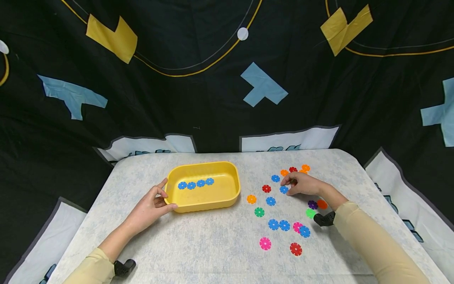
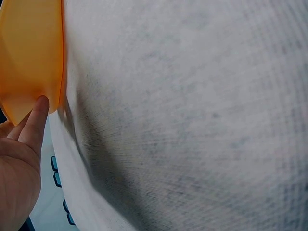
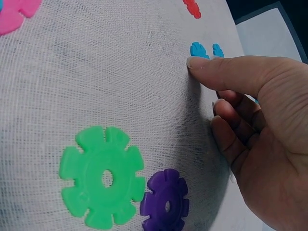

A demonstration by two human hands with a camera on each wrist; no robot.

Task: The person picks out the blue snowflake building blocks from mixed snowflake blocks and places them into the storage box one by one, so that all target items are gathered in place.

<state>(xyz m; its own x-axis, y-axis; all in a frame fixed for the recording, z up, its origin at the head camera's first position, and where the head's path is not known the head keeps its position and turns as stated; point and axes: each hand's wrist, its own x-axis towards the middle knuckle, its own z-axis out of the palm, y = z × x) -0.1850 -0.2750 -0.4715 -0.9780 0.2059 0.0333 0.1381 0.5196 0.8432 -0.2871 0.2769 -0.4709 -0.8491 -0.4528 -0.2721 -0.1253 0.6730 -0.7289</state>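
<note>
My left hand [image 1: 151, 203] holds the left end of a yellow plastic tray [image 1: 202, 206], the thumb along its near wall and the fingers at its left end. In the left wrist view the thumb [image 2: 36, 122] lies against the tray's outer wall [image 2: 31, 53]. Several blue notched discs [image 1: 191, 185] lie in a row inside the tray. My right hand [image 1: 303, 184] is low over the table, thumb and index finger at opposite edges of a blue disc [image 1: 283, 189]. That disc lies flat; the right wrist view shows its edge [image 3: 198, 49] by the thumb tip.
More notched discs lie scattered on the cloth-covered table [image 1: 213, 244]: a red disc [image 1: 296, 249], a pink disc [image 1: 265, 243], a dark green disc [image 1: 259, 212], a light green disc [image 3: 103, 178] and a purple disc [image 3: 166, 202]. A black curtain [image 1: 213, 110] hangs behind.
</note>
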